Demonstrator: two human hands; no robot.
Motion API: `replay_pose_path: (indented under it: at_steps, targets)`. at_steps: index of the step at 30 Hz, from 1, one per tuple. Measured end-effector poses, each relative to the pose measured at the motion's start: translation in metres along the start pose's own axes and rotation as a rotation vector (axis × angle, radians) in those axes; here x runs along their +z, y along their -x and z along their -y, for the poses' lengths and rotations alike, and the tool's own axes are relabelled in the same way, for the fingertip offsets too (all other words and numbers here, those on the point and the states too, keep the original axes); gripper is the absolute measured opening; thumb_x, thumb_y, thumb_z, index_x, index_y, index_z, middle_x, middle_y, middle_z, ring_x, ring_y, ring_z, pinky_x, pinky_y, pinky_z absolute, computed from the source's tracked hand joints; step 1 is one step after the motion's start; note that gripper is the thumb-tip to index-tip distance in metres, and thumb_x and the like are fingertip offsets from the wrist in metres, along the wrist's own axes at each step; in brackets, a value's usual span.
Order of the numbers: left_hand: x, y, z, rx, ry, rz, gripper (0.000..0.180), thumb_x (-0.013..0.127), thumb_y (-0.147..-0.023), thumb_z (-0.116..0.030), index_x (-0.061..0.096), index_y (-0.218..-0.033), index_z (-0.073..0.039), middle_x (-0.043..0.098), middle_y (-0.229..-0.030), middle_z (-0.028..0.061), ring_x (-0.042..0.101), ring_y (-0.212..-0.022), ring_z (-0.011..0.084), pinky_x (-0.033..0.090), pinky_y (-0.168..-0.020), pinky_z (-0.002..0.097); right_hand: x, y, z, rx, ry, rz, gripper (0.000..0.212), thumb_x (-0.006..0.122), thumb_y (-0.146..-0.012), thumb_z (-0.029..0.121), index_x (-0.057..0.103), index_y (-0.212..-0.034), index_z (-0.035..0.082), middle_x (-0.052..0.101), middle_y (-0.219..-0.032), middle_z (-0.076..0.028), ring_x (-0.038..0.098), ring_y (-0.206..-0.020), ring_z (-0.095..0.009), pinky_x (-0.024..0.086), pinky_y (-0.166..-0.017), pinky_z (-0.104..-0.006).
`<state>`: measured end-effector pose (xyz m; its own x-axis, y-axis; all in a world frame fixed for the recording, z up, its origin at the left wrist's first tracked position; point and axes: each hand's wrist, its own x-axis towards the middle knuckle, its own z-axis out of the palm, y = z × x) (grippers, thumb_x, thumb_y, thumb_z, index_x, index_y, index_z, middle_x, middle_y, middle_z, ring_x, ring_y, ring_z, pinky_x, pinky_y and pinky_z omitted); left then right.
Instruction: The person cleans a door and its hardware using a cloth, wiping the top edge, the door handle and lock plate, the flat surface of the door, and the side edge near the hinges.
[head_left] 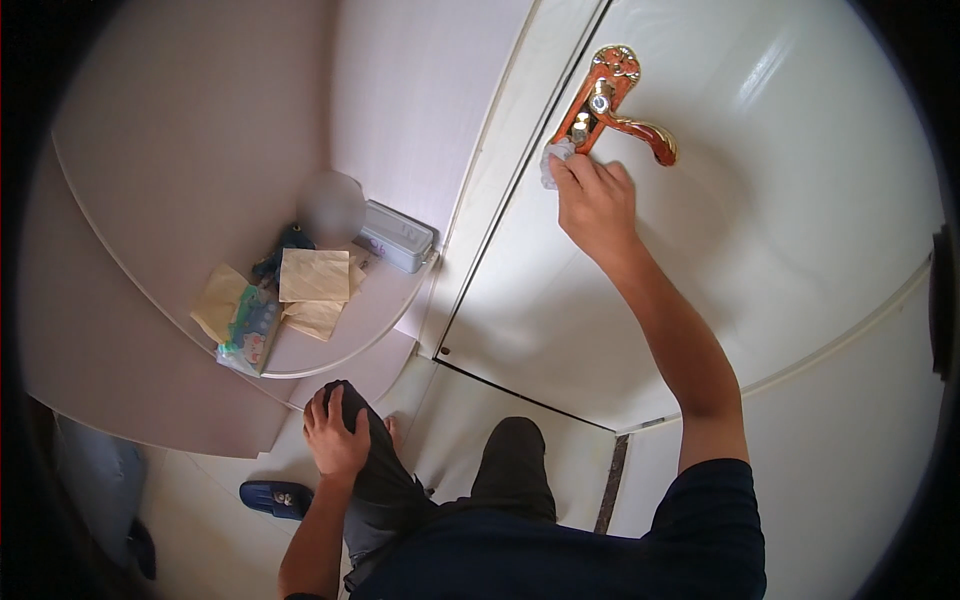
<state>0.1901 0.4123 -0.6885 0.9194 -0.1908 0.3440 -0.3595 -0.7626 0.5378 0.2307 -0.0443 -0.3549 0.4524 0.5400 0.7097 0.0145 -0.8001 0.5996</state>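
Observation:
My right hand [597, 205] reaches up to the white door [790, 230], fingers pinched around a crumpled whitish wipe or tissue [550, 168]. That wipe touches the lower end of the red-brown and gold handle plate [615, 66], close to the door's edge. Just above the hand, a curved lever handle [648, 136] sticks out to the right. Below the lever is a gold lock knob [580, 124]. Down at the lower left, my left hand [337, 437] rests on my bent knee in dark trousers, fingers spread, holding nothing.
A rounded corner shelf [345, 345] left of the door bears brownish paper sheets [315, 275], a colourful soft pack [250, 330] and a grey box [398, 236]. On the floor lies a dark blue slipper [276, 498]. Grey-blue fabric [98, 470], perhaps a trouser leg, shows at far left.

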Motion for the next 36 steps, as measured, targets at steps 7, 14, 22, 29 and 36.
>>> replay_pose_path:
  at_steps: [7, 14, 22, 29, 36]
  targets:
    - [-0.007, 0.006, 0.005, -0.021, -0.011, -0.021, 0.065, 0.084, -0.091, -0.031, 0.067, -0.151, -0.014, 0.061, -0.154, 0.0205, 0.056, -0.143, 0.0473, 0.048, -0.118, 0.0605, -0.007, 0.0, -0.005, -0.015, -0.002, 0.039, 0.03, 0.077, -0.091, 0.005, 0.079, -0.12, 0.011, 0.064, -0.095, -0.001, 0.067, -0.08, -0.019, 0.039, -0.071, -0.0401]
    - [-0.003, 0.003, 0.008, 0.003, 0.005, -0.028, 0.065, 0.084, -0.091, -0.032, 0.067, -0.151, -0.013, 0.061, -0.153, 0.0211, 0.056, -0.142, 0.0473, 0.048, -0.118, 0.0606, 0.0, 0.01, -0.003, -0.006, 0.003, -0.006, 0.023, 0.079, -0.091, 0.006, 0.08, -0.113, 0.01, 0.065, -0.096, 0.001, 0.066, -0.079, -0.018, 0.042, -0.072, -0.0395]
    - [-0.002, 0.002, 0.01, 0.019, -0.029, -0.015, 0.064, 0.084, -0.092, -0.032, 0.067, -0.15, -0.013, 0.062, -0.153, 0.0211, 0.057, -0.141, 0.0473, 0.048, -0.118, 0.0608, 0.003, -0.005, 0.008, -0.022, 0.04, 0.044, 0.019, 0.077, -0.092, 0.008, 0.08, -0.11, 0.012, 0.063, -0.093, 0.002, 0.064, -0.082, -0.017, 0.042, -0.074, -0.0388]
    - [-0.009, 0.003, 0.026, -0.017, -0.051, -0.068, 0.062, 0.082, -0.093, -0.03, 0.068, -0.15, -0.011, 0.063, -0.152, 0.0208, 0.058, -0.139, 0.0472, 0.049, -0.116, 0.0594, 0.004, 0.013, 0.002, -0.017, -0.003, -0.003, 0.023, 0.078, -0.089, 0.007, 0.08, -0.111, 0.012, 0.064, -0.094, 0.003, 0.064, -0.083, -0.018, 0.041, -0.075, -0.0384]
    - [-0.01, 0.001, 0.023, 0.006, -0.055, -0.056, 0.063, 0.082, -0.095, -0.031, 0.066, -0.153, -0.011, 0.063, -0.151, 0.0208, 0.058, -0.14, 0.0469, 0.05, -0.116, 0.0596, 0.02, 0.004, 0.019, -0.02, 0.046, 0.035, 0.02, 0.077, -0.092, 0.009, 0.081, -0.111, 0.014, 0.064, -0.094, 0.003, 0.062, -0.083, -0.017, 0.039, -0.076, -0.0387]
